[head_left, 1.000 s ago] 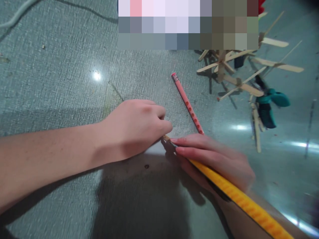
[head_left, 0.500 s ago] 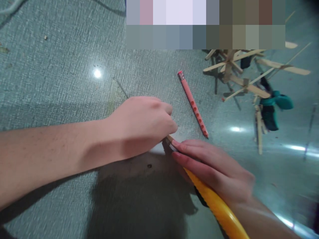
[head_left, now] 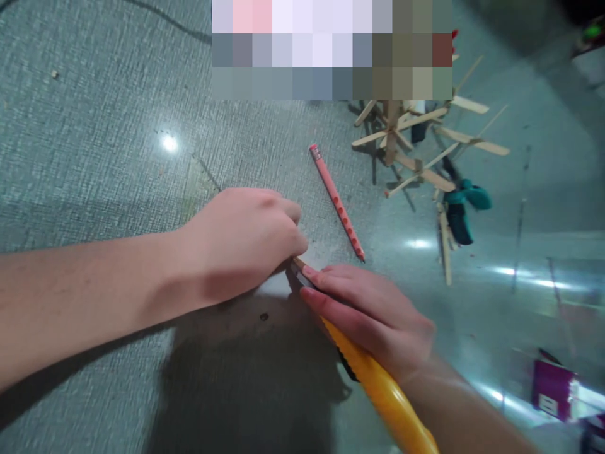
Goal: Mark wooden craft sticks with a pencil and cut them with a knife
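My left hand (head_left: pixel 248 236) is closed in a fist, knuckles up, low over the table. A short end of a wooden stick (head_left: pixel 297 261) pokes out beneath its fingers; the rest is hidden by the hand. My right hand (head_left: pixel 373 309) grips a yellow-handled utility knife (head_left: pixel 382 381), its handle running down toward the bottom edge. The knife's metal front lies against the stick, close to my left fingers, and the right thumb or fingertip presses beside it. A pink pencil (head_left: pixel 338 205) with a row of round dents lies just beyond both hands.
Upper right stands a structure of crossed wooden sticks (head_left: pixel 390 129). Beside it lie a teal-and-black tool (head_left: pixel 463 208) and loose sticks (head_left: pixel 444 246). A purple box (head_left: pixel 553 388) is at lower right. The grey textured table (head_left: pixel 94 157) has a dark cable at top left.
The view has shifted to the right, so everything appears further left and the purple box has come into sight. Both hands keep their grip on stick and knife, with little movement between them.
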